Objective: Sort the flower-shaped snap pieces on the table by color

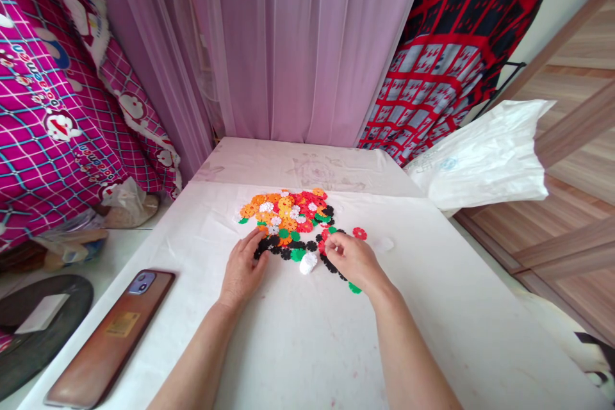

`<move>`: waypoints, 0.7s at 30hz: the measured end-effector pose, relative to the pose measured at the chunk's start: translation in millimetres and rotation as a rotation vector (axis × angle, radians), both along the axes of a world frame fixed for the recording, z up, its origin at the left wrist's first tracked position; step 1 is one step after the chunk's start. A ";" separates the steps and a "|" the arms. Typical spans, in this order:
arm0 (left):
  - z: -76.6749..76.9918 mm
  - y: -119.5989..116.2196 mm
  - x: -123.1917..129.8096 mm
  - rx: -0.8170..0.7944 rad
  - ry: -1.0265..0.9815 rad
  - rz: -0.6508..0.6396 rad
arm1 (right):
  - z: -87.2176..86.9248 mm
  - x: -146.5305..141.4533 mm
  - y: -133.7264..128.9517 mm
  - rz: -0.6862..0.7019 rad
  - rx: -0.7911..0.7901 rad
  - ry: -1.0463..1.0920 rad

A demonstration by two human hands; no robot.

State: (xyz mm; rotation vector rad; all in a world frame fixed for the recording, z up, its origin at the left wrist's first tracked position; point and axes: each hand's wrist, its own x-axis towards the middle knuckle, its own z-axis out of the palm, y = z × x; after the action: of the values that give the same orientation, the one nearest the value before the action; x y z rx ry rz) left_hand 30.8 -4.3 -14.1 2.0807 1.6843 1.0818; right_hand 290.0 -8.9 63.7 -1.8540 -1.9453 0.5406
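Note:
A pile of small flower-shaped plastic discs (284, 208) in orange, red, white, green and black lies on the white-covered table (307, 346). My left hand (244, 266) rests at the pile's lower left edge, fingers apart, touching black and orange discs. On the right, my right hand (353, 259) has its fingers bent together over red and black discs; what its fingertips hold, if anything, is too small to tell. Between the hands sits a white stack of discs (308, 262), with a green disc (297, 255) beside it. Another green disc (355, 288) lies below my right hand.
A brown phone (113, 336) lies at the table's left. A white plastic bag (485, 157) stands off the back right edge. Purple curtains (307, 45) hang behind, with patterned cloths on both sides. A dark round object (72, 288) is at the far left.

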 end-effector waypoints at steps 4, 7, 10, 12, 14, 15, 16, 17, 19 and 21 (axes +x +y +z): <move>0.4 0.2 0.1 0.000 -0.004 0.000 | 5.0 -0.7 -4.5 0.087 -0.112 -0.047; 1.0 0.1 0.3 0.001 -0.010 -0.004 | 7.4 -5.5 -7.0 0.111 -0.105 -0.100; 1.5 -0.3 0.5 -0.002 -0.009 -0.006 | 9.5 -10.0 -7.4 0.112 -0.120 -0.110; 1.4 -0.4 0.7 -0.007 -0.005 0.002 | 10.8 -12.3 -7.1 0.108 -0.150 -0.115; 1.0 -0.4 0.9 -0.010 -0.003 0.010 | 11.9 -14.1 -6.9 0.101 -0.173 -0.121; 0.8 -0.3 1.0 -0.009 -0.002 0.012 | 12.2 -14.8 -6.9 0.099 -0.178 -0.122; 0.5 -0.2 1.0 -0.007 -0.001 0.011 | 12.4 -15.3 -7.0 0.096 -0.180 -0.122; 0.4 0.0 0.9 -0.004 -0.001 0.010 | 12.5 -15.4 -7.1 0.096 -0.180 -0.120; 0.5 0.1 0.8 -0.002 0.001 0.008 | 12.8 -14.9 -7.2 0.098 -0.178 -0.114; 0.9 0.1 0.7 -0.001 0.002 0.009 | 13.0 -13.2 -6.8 0.100 -0.169 -0.109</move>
State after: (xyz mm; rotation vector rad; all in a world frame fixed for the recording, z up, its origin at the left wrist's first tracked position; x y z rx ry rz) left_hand 31.5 -4.2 -13.2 2.0757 1.6964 1.0815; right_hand 276.9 -15.8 76.7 -1.9320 -2.1319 0.6657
